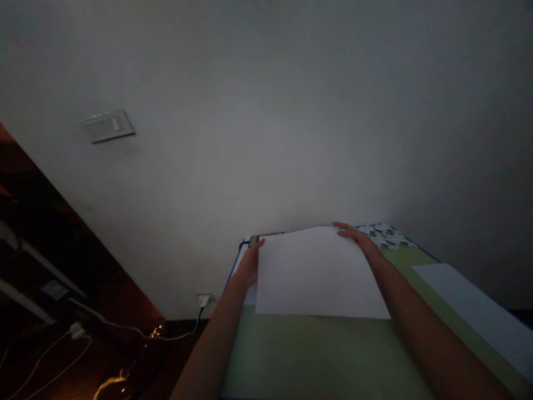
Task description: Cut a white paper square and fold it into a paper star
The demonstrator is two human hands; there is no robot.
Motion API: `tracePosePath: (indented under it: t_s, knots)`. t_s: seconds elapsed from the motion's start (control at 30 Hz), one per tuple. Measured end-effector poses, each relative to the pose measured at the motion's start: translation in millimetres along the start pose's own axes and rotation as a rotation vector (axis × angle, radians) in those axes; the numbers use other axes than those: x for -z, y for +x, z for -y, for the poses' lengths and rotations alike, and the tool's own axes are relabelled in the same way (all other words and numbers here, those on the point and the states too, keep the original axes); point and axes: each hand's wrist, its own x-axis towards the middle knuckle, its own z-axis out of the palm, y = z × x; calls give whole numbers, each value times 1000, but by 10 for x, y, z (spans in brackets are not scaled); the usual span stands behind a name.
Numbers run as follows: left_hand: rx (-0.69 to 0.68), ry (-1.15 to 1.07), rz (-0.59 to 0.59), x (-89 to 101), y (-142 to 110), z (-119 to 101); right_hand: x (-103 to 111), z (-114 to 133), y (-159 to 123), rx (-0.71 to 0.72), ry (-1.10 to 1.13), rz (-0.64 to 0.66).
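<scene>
A white sheet of paper is spread between my hands above a green table top. At its upper left edge, my left hand grips the sheet, the thumb on top and the other fingers mostly hidden beneath. My right hand holds the upper right corner between thumb and fingers. Close to my left fingertips lies a dark, flat device, partly covered by the sheet. To the right of my right hand sit several folded paper pieces at the table's far corner.
Another white sheet lies along the table's right side. The wall stands directly behind the table and carries a switch plate. At the lower left, a plug sits in a wall socket, with a white cable trailing from it.
</scene>
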Motion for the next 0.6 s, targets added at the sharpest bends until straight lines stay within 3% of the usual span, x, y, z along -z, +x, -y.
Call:
tracePosePath:
  t_s: [0.27,0.43,0.6]
  knots:
    - [-36,135,-219,51,133,202,143,-139,-9,-81,-70,-137]
    - [-133,201,-343,110,163,205,91,-255,54,-66,-183,-119]
    - [-161,234,-397,63,160,175,115,-319,83,-23,-261,-149]
